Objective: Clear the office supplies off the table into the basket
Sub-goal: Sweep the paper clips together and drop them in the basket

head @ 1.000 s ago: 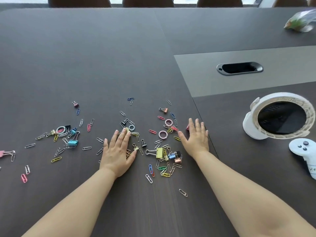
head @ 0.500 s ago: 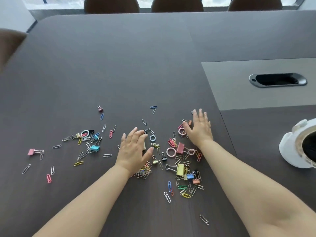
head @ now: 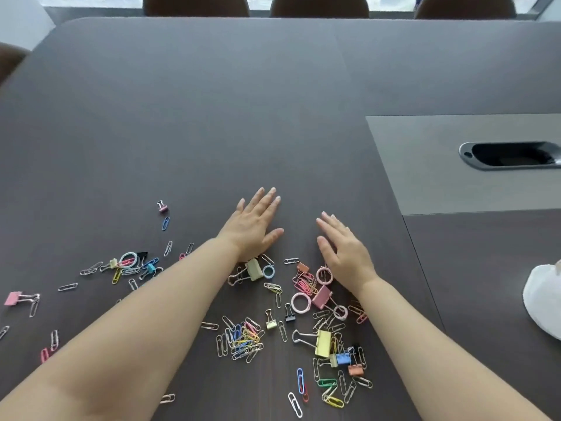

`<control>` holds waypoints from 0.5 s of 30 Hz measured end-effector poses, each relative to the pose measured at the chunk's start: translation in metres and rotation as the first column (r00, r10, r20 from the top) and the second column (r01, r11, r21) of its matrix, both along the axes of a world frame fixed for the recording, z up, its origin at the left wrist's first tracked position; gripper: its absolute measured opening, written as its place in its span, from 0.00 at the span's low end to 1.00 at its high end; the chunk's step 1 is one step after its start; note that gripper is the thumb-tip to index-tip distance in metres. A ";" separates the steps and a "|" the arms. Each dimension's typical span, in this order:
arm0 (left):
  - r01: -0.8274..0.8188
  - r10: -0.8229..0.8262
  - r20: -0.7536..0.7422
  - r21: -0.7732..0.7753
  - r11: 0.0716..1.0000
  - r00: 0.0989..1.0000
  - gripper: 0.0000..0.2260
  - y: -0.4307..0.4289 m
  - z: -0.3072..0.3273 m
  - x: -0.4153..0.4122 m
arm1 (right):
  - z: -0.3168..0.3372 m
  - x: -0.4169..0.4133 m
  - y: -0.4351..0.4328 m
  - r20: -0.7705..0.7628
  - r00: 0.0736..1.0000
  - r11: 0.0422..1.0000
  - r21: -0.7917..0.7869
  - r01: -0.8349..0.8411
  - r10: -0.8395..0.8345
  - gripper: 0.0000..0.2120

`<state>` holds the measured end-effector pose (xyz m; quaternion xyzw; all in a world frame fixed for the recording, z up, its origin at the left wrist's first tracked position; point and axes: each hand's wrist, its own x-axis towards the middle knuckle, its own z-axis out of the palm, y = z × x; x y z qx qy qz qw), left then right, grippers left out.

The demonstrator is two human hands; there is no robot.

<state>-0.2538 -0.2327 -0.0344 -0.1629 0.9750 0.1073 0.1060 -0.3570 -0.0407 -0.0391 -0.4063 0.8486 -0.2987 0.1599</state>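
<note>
A few paper clips point(head: 329, 390) lie loose on the worktop point(head: 212, 132), just in front of the big yellow clip point(head: 323, 343). Just left of the yellow clip is a heap point(head: 243, 341) of paper clips in many colours. Just behind the yellow clip lie a pink clip point(head: 321, 296) and some pink rings point(head: 300, 302). Well to the left of the yellow clip, past the left arm, more clips point(head: 133, 265) lie scattered.

Both hands are farther back than the yellow clip. The left hand point(head: 255, 226) lies flat on the worktop. Its grip is spread, with straight fingers, and it holds nothing. The right hand point(head: 343, 250) is behind the yellow clip and a bit to its right. Its grip is spread too, and it holds nothing. Both hands sit at the far side of the mess, so I think they are set to pull the clips into one pile.

Well to the right of the yellow clip, at the edge of the view, part of a white thing point(head: 543, 302) shows. It may be the basket, but too little shows to be sure. Far behind the yellow clip are a dark slot point(head: 510, 154) and some chairs point(head: 318, 6).

The job looks hardly begun. Every clip and ring in view is on the worktop. All of them have to be gathered, lifted and dropped in the basket.
</note>
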 end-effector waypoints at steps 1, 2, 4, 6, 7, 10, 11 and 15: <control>0.013 -0.014 0.029 0.038 0.999 0.999 0.29 -0.002 -0.001 -0.006 | -0.003 -0.005 -0.004 -0.015 0.998 0.993 0.097 -0.061 0.063 0.21; 0.024 -0.028 0.057 0.068 0.997 0.998 0.28 -0.002 -0.002 -0.008 | -0.004 -0.008 -0.006 -0.044 0.990 0.972 0.201 -0.126 0.137 0.23; 0.042 -0.048 0.058 0.102 0.994 0.997 0.26 0.000 -0.004 -0.003 | -0.005 -0.009 -0.007 -0.092 0.962 0.917 0.336 -0.214 0.258 0.24; 0.060 -0.063 0.015 0.142 0.988 0.998 0.25 0.008 -0.004 0.012 | -0.002 -0.003 -0.001 -0.064 0.943 0.889 0.358 -0.285 0.328 0.23; 0.070 -0.070 -0.008 0.172 0.983 0.998 0.24 0.013 -0.004 0.022 | 0.001 0.002 0.003 -0.040 0.933 0.881 0.347 -0.322 0.357 0.22; 0.108 -0.098 -0.051 0.264 0.958 0.994 0.27 0.033 0.000 0.062 | 0.005 0.027 0.021 0.000 0.910 0.866 0.308 -0.394 0.414 0.24; 0.120 -0.107 -0.064 0.278 0.953 0.992 0.31 0.042 0.001 0.077 | 0.005 0.036 0.028 0.005 0.906 0.862 0.306 -0.405 0.424 0.24; 0.116 -0.102 -0.068 0.261 0.958 0.992 0.36 0.073 -0.002 0.125 | 0.005 0.068 0.052 0.019 0.900 0.848 0.328 -0.417 0.435 0.20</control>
